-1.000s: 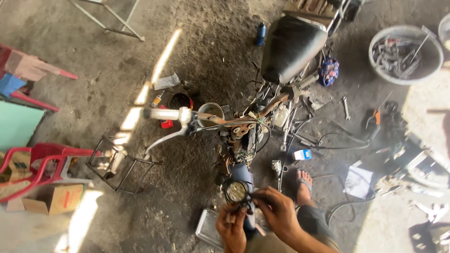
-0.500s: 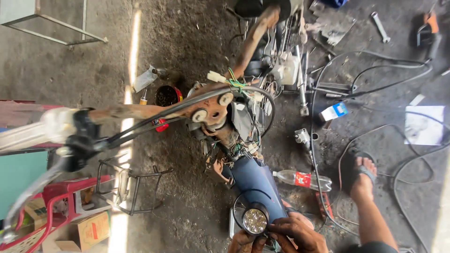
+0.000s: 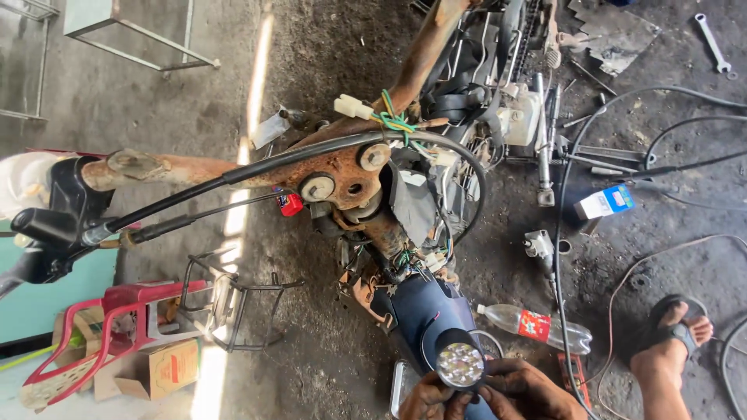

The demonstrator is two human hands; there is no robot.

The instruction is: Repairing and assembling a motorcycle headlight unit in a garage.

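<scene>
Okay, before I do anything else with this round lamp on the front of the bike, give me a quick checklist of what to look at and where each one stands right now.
1. Both hands on the lamp: ok. Left hand and right hand cup the round LED lamp from either side.
2. Lamp lens unbroken: ok, no crack seen.
3. Lamp seated on the blue front cover: cannot tell, the mount is hidden.
4. Loose wiring: not ok. The green and yellow wires with a white connector hang unplugged.
5. Footing: not ok. A plastic bottle and cables lie beside the sandalled foot.
</scene>
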